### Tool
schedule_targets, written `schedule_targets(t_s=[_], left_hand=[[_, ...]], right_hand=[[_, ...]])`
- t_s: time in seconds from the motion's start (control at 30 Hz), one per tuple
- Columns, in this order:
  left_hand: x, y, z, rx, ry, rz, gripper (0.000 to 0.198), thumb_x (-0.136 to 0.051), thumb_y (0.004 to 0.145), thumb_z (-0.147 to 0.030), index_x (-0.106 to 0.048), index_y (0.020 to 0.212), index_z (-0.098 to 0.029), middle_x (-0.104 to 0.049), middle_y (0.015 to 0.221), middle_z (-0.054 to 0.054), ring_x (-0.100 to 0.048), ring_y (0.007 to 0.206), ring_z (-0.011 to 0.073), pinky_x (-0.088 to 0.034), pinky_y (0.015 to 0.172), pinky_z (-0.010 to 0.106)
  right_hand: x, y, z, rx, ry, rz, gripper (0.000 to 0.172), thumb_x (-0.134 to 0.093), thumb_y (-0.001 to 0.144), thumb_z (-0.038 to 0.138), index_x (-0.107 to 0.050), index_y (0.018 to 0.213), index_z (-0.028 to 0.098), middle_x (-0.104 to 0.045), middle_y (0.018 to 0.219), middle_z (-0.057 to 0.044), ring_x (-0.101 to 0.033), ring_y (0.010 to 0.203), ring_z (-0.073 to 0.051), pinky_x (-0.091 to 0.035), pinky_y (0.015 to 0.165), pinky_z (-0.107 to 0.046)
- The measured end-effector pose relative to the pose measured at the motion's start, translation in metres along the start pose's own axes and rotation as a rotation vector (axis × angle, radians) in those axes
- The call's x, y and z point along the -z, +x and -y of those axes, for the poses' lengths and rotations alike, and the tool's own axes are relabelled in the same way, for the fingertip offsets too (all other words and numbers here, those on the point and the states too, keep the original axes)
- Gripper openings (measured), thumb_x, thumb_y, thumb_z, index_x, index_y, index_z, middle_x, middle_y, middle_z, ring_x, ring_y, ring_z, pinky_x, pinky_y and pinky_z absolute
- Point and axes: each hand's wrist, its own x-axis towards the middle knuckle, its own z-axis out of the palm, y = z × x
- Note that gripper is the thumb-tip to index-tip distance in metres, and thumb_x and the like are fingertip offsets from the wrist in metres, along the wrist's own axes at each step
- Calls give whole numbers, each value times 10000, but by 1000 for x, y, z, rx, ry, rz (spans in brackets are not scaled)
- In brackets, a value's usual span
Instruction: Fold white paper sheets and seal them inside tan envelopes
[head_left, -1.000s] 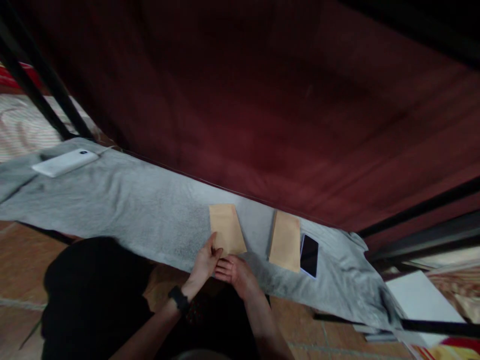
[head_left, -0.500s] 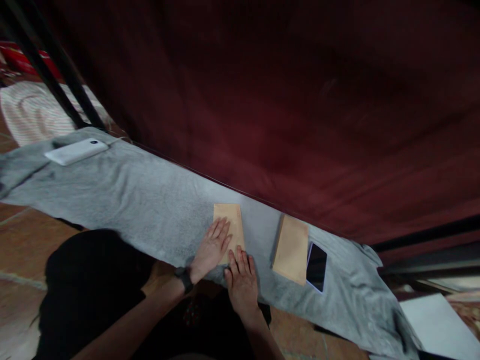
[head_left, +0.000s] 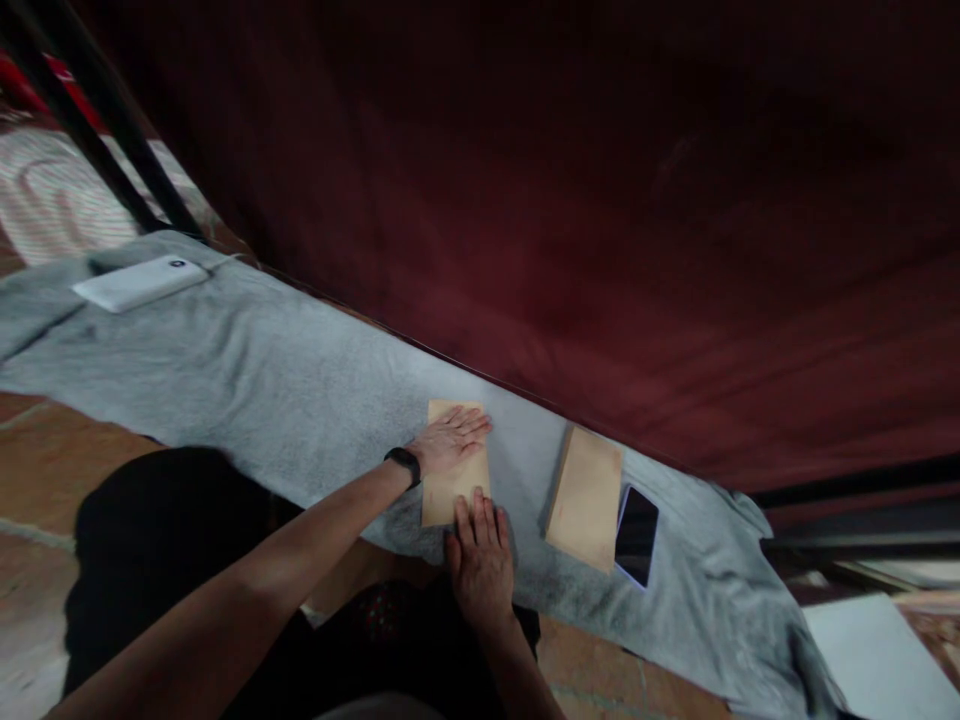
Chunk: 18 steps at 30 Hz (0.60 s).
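A tan paper envelope (head_left: 450, 495) lies flat on the grey cloth (head_left: 322, 390) in front of me. My left hand (head_left: 451, 438), with a black band on its wrist, rests flat across the envelope's upper half, fingers stretched toward its right edge. At the lower right corner, my right hand (head_left: 482, 560) lies with fingers extended, its fingertips touching the envelope. Neither hand grasps anything. To the right sits a stack of similar tan envelopes (head_left: 586, 498), partly over or against a dark-screened phone (head_left: 637, 536).
A white device (head_left: 141, 283) with a cable lies at the cloth's left end. Behind the cloth hangs a dark red curtain (head_left: 525, 250). Black bars (head_left: 112, 130) rise at the left. A white board (head_left: 877, 640) is at the lower right, above a tiled floor.
My left hand has slid up and to the right over the envelope, its fingers now reaching the right edge. My right hand has barely moved. The view has shifted slightly.
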Motion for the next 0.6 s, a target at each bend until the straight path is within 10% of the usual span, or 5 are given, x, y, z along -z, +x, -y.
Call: schedule_targets(t_s=[0.6], left_hand=[[-4, -66, -51, -133, -131, 107, 522, -368, 1012, -337, -411, 1527, -263, -353, 1630, 21, -249, 1528, 164, -89, 1255, 356]], right_hand=[[-19, -6, -6, -71, 9, -51, 527, -350, 1037, 251, -391, 1537, 91, -418, 1565, -179, -382, 1472, -281, -257, 1225, -543]])
